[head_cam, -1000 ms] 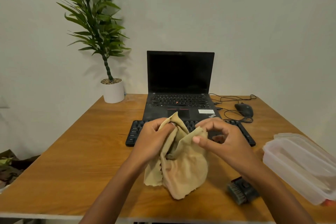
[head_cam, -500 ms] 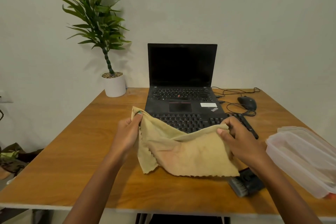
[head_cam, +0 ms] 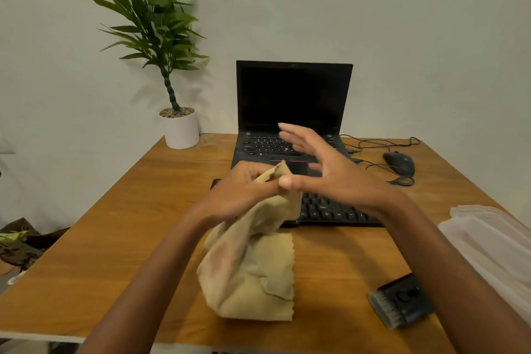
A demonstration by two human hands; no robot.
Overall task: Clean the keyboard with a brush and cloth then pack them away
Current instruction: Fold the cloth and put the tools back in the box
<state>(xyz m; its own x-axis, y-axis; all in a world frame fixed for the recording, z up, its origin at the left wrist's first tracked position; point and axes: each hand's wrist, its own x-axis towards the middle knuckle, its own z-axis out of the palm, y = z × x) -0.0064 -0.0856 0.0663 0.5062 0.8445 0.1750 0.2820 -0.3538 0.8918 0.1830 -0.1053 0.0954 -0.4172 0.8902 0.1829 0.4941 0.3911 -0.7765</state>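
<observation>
The cloth (head_cam: 253, 261) is gripped by the left hand (head_cam: 244, 192) just before the keyboard (head_cam: 330, 210), bunched where it was spread half a second ago. It has been released by the right hand (head_cam: 324, 169), fingers splayed; folding seems underway.

The right hand (head_cam: 330, 178) is blurry, so its fingers (head_cam: 293, 135) are hard to make out. Both hands and the cloth (head_cam: 253, 273) hide the left part of the keyboard (head_cam: 333, 210). The right hand covers some of the laptop (head_cam: 293, 100) keys. The right arm hides one end of the brush (head_cam: 402, 300). The box (head_cam: 488, 241) is cut off by the right edge. The pile (head_cam: 20, 241) by the left edge is too dark to tell.
</observation>
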